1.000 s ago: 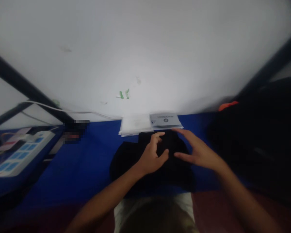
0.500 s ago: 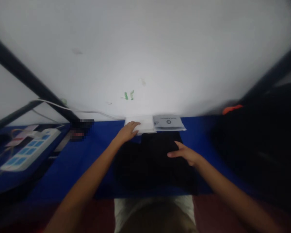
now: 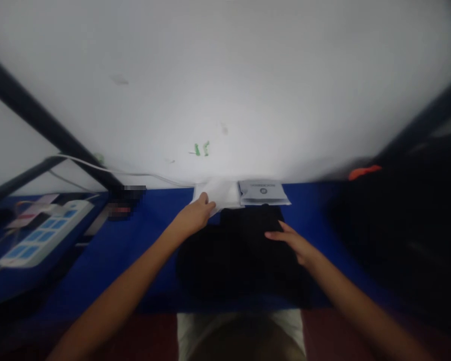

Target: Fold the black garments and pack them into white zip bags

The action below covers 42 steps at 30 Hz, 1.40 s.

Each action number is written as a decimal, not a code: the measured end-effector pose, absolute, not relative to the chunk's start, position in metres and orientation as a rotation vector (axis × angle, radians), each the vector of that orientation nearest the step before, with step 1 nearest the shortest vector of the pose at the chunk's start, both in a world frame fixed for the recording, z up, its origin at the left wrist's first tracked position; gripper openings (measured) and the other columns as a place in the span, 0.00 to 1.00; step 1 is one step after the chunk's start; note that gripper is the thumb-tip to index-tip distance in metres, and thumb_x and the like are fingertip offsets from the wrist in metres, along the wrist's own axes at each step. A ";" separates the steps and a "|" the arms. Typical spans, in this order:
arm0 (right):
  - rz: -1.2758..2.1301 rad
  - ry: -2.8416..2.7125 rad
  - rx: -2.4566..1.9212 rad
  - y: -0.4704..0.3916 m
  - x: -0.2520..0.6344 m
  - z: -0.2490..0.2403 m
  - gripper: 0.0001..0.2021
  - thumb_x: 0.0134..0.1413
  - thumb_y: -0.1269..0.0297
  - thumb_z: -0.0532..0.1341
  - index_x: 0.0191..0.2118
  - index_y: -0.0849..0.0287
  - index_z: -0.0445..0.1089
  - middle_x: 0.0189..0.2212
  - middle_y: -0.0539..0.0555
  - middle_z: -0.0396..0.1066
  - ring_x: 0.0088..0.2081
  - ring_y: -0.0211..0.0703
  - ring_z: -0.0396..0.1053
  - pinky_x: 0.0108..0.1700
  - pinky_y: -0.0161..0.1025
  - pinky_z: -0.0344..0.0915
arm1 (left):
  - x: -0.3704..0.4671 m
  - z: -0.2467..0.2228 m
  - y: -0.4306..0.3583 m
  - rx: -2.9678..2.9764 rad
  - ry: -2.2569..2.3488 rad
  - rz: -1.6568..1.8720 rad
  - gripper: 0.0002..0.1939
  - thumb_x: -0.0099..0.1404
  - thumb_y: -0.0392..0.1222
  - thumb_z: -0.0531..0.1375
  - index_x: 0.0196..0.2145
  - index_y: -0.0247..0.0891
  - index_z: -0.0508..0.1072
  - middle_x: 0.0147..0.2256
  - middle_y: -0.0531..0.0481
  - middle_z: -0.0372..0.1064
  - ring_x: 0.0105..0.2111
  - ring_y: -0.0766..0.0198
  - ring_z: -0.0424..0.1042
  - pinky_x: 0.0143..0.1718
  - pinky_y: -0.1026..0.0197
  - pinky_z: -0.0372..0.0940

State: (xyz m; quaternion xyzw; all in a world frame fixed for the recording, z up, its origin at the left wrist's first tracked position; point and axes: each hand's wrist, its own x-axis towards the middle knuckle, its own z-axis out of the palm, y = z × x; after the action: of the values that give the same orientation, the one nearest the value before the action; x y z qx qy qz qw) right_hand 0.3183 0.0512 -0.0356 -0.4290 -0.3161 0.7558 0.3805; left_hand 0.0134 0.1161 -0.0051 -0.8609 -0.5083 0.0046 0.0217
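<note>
My left hand (image 3: 199, 213) pinches the near edge of a white sheet (image 3: 223, 190), which lifts a little from the white stack at the wall. Black cloth (image 3: 244, 250) lies spread on the blue table in front of me. On its right side rests my right hand (image 3: 291, 239), thumb and fingers apart; its fingertips partly disappear against the dark cloth. Just beyond the cloth, right of the white sheets, is a flat printed plastic packet (image 3: 265, 191).
A power strip (image 3: 45, 233) with blue sockets lies at the left, with cables near it. A white cable (image 3: 135, 174) runs along the wall. Dark frame bars stand on both sides. At the right is a large black mass (image 3: 409, 225) with an orange item (image 3: 364, 172) behind.
My left hand has closed on a white sheet and drawn its near edge up and toward me. My right hand has shifted slightly right on the black cloth.
</note>
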 end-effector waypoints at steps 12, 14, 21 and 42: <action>1.865 -1.134 -1.010 0.059 0.272 -0.028 0.27 0.42 0.66 0.71 0.52 0.52 0.68 0.44 0.52 0.76 0.47 0.50 0.73 0.54 0.49 0.66 | 0.038 0.001 0.075 -2.857 -1.204 -0.204 0.10 0.59 0.39 0.54 0.24 0.35 0.69 0.24 0.48 0.67 0.22 0.63 0.66 0.22 0.62 0.55; 1.827 -1.192 -1.016 0.058 0.269 -0.031 0.27 0.43 0.66 0.71 0.52 0.52 0.68 0.45 0.52 0.75 0.49 0.50 0.72 0.56 0.50 0.64 | 0.036 -0.003 0.071 -2.815 -1.125 -0.429 0.12 0.60 0.38 0.52 0.21 0.36 0.67 0.20 0.50 0.64 0.19 0.65 0.63 0.21 0.63 0.51; 1.566 -1.471 -1.110 0.053 0.273 -0.032 0.25 0.47 0.66 0.67 0.53 0.56 0.68 0.48 0.54 0.73 0.49 0.49 0.70 0.56 0.49 0.63 | 0.048 -0.014 0.058 -2.515 -1.060 -0.800 0.18 0.68 0.40 0.51 0.20 0.37 0.64 0.17 0.52 0.61 0.17 0.67 0.60 0.22 0.62 0.50; 1.865 -0.778 -1.074 0.072 0.251 -0.044 0.17 0.46 0.66 0.67 0.45 0.55 0.70 0.34 0.51 0.78 0.34 0.47 0.76 0.39 0.43 0.73 | 0.050 -0.020 0.025 -2.932 -1.125 0.189 0.18 0.67 0.51 0.53 0.35 0.34 0.74 0.29 0.42 0.72 0.27 0.53 0.74 0.26 0.56 0.65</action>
State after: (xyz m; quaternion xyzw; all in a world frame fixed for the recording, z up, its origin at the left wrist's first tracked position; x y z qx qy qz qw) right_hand 0.2511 0.0723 -0.0435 -0.4274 -0.3096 0.7418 0.4138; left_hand 0.0499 0.0247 -0.0197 -0.9319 -0.3577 0.0601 -0.0025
